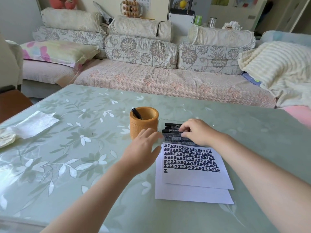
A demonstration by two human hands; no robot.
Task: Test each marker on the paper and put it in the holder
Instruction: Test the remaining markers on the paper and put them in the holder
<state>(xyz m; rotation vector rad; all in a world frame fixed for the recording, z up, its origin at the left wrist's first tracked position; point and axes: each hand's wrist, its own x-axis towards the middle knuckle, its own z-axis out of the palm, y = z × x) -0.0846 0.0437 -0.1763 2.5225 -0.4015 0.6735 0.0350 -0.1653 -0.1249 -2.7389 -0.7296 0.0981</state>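
Observation:
Several black markers [171, 127] lie in a clear tray [161, 122] just behind the paper. My right hand [196, 132] rests on them, its fingertips pinching one marker [175, 132]. My left hand [143, 148] hovers flat at the tray's left edge, fingers spread, in front of the orange round holder [143, 122]. One black marker [136, 113] stands tilted inside the holder. White sheets of paper [193, 179] lie near me, the top one filled with rows of black characters.
The table [84, 165] has a green floral cover. A crumpled white tissue [32, 124] lies at its left side. A sofa [151, 78] with cushions stands beyond the far edge, and a cream blanket [277, 68] lies at the right.

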